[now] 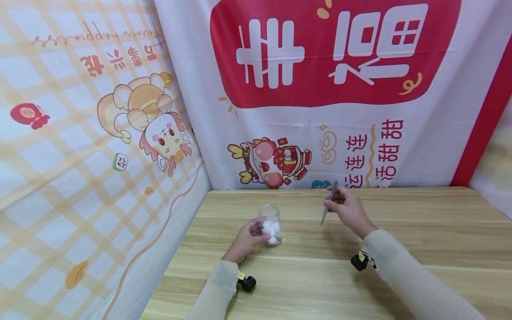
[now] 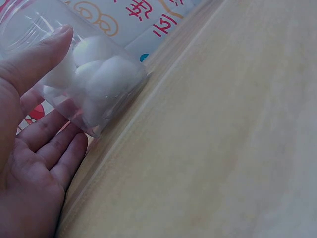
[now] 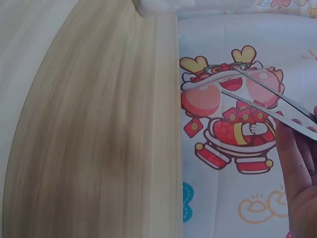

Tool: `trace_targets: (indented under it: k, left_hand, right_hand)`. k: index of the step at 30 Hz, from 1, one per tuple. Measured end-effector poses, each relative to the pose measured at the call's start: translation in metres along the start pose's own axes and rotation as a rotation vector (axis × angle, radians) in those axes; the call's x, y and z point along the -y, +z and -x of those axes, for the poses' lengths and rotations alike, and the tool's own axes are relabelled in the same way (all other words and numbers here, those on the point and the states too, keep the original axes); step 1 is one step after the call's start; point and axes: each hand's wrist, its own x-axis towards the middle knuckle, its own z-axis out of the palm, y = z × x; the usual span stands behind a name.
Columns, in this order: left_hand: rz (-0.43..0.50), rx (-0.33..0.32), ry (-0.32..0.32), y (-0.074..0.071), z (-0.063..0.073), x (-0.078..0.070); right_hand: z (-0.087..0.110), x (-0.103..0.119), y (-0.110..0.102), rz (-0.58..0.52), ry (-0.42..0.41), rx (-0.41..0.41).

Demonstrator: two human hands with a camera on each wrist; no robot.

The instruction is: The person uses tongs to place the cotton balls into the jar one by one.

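Observation:
A clear plastic jar point(image 1: 270, 213) without a lid stands upright on the table, with several white cotton balls point(image 1: 273, 233) in its lower part. My left hand point(image 1: 249, 239) grips the jar from its left side, thumb and fingers around the wall; the left wrist view shows the cotton balls point(image 2: 106, 77) through the plastic. To the right, my right hand point(image 1: 347, 208) holds metal tweezers point(image 1: 329, 203) above the table, tips pointing down. In the right wrist view the two tips of the tweezers point(image 3: 257, 106) stand apart with nothing between them.
The wooden table point(image 1: 304, 275) ends at the back against a printed cloth point(image 1: 192, 80) with red and white figures. Another printed cloth point(image 1: 80, 178) hangs along the left side. A small black camera sits on each wrist.

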Motion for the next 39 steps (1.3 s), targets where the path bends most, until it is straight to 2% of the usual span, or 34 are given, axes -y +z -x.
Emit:
trace_targets:
  k: [6,17,25,37,39]
  left_hand:
    - [0.004,-0.002,0.000,-0.001,0.000,0.000]
    - [0.009,-0.011,0.004,-0.002,0.001,0.001]
    - [0.008,0.009,0.008,-0.001,0.000,0.003]
    - [0.009,0.001,0.005,-0.001,0.002,0.001]
    - [0.013,0.001,0.005,-0.002,-0.002,0.008]
  right_hand:
    - [0.003,-0.005,-0.013,0.084,0.014,-0.008]
    - [0.011,-0.015,-0.038,0.202,-0.013,-0.002]
    - [0.022,-0.022,-0.060,0.240,-0.025,-0.001]
    - [0.031,-0.031,-0.091,0.291,-0.017,0.004]
    - [0.032,-0.035,-0.097,0.321,-0.019,0.002]
